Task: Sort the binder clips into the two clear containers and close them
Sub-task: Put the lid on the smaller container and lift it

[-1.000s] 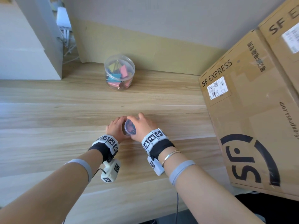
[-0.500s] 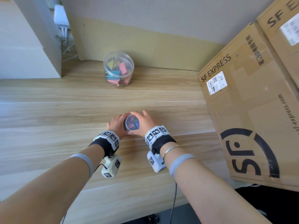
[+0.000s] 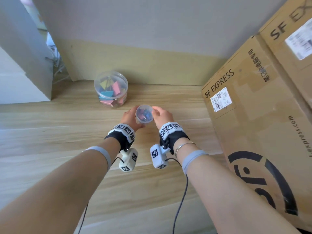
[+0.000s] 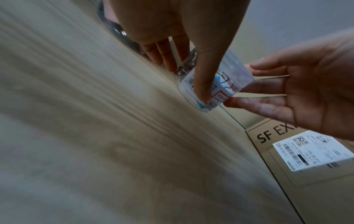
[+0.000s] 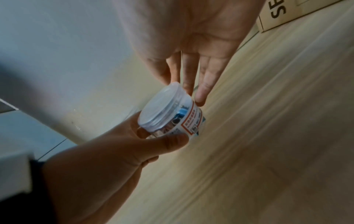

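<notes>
A small clear container (image 3: pixel 144 114) with a clear lid on it holds several small blue and pink binder clips. It is tilted just above the wooden table (image 3: pixel 50 135). My left hand (image 3: pixel 130 118) grips its body, thumb across the printed label (image 4: pixel 216 97). My right hand (image 3: pixel 160 115) touches the lid and side with straight fingers (image 5: pixel 201 91). The lid (image 5: pixel 162 106) faces the right wrist camera. Behind the small one stands a larger clear container (image 3: pixel 110 89), holding bigger pink, blue and yellow clips; its top looks covered.
Large SF Express cardboard boxes (image 3: pixel 253 119) stand along the right side of the table. A white cabinet (image 3: pixel 18 68) stands at the back left, with cables beside it. A wall runs along the far edge.
Both hands have carried the small container away from me, close to the large container. My right hand has eased from over the lid to its side.
</notes>
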Available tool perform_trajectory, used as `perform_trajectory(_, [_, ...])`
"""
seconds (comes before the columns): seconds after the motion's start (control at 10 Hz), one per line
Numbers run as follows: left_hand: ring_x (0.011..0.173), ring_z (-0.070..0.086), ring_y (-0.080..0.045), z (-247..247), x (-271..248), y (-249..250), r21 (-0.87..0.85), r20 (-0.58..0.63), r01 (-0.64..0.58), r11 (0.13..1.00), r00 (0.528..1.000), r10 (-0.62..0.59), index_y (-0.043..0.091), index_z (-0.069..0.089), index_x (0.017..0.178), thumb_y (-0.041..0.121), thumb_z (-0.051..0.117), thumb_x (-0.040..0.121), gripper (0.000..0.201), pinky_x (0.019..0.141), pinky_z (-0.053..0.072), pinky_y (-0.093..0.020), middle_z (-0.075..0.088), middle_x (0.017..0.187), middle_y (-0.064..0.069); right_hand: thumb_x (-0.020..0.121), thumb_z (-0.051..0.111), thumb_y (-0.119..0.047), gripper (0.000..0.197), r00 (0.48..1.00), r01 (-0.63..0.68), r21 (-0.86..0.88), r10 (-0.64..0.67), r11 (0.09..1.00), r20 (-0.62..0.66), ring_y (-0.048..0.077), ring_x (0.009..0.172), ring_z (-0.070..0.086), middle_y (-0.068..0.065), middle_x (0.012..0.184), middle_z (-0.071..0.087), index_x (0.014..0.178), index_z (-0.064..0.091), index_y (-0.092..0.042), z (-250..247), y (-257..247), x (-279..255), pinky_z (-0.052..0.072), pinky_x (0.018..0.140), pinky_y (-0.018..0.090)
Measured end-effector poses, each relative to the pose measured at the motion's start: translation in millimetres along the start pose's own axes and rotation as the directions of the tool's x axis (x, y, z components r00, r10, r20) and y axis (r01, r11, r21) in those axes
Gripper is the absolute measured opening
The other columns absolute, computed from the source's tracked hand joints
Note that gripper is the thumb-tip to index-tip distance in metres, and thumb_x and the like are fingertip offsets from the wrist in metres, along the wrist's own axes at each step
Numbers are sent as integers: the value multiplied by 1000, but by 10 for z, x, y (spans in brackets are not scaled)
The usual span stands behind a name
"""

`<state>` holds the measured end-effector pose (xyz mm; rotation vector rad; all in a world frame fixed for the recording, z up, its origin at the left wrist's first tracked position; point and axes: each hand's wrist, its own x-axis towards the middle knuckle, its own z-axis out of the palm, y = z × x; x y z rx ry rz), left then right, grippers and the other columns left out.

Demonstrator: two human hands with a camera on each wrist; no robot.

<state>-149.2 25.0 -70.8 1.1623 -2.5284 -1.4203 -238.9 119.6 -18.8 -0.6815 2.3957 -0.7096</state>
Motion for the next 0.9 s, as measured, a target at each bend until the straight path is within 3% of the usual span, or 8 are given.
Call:
perform_trajectory(0.1, [115,52,-34,51,281,99,1,-20,27,1000,999,-27,12,42,128,11,82,63,76,99,41,-42,59,123,-13,94,44,-17,37,1000,5,-26,-4,1000,12,25,108,61,6,130,60,131,53,-19,-121,-12,273,46,90,26])
perform_trajectory(0.2, [117,53,-32,44,544,170,21,-46,28,999,999,-27,9,42,128,10,81,63,76,102,39,-43,59,123,-13,95,43,-17,44,999,21,-27,-19,999,51,23,83,63,6,137,54,138,43,-22,-188,-25,523,49,83,32])
perform_trajectory(0.4, [113,57,-30,11,885,182,42,-55,84,996,995,-82,12,42,129,18,82,63,77,95,44,-34,61,123,-11,95,43,-21,53,990,56,-79,-45,995,130,29,102,62,3,143,48,145,27,-30,-134,-40,817,47,81,29])
perform_trajectory(0.5, [115,57,-30,16,923,155,22,-60,106,994,993,-105,13,38,133,19,81,66,80,95,42,-33,60,126,-12,95,43,-22,54,987,58,-82,-44,995,156,29,81,61,4,139,52,145,26,-32,-62,-29,901,44,69,27])
perform_trajectory(0.6, [119,55,-30,-11,869,144,-17,-71,106,994,992,-107,14,33,139,17,77,71,81,98,41,-32,58,129,-13,95,42,-24,54,984,61,-92,-45,994,172,20,54,49,14,117,65,146,24,-32,4,5,939,39,51,26])
perform_trajectory(0.7, [120,54,-29,-34,851,115,-12,-74,118,993,990,-118,15,28,143,14,73,75,82,102,42,-35,55,133,-12,96,42,-25,55,982,65,-130,-41,989,184,13,48,41,14,91,65,147,22,-31,20,33,962,32,45,24])
perform_trajectory(0.8, [123,52,-29,-120,738,175,27,-47,136,990,990,-134,13,24,144,13,71,77,82,105,41,-39,51,138,-11,96,43,-25,53,985,65,-118,-45,991,168,23,73,61,11,122,62,146,24,-28,-29,-32,850,45,63,26])
perform_trajectory(0.9, [120,53,-30,-203,610,239,38,-43,82,996,996,-80,11,29,142,13,68,80,73,103,42,-39,51,137,-12,95,44,-21,48,993,84,-112,-73,990,98,30,116,55,7,142,48,142,34,-21,-80,-97,749,44,93,33])
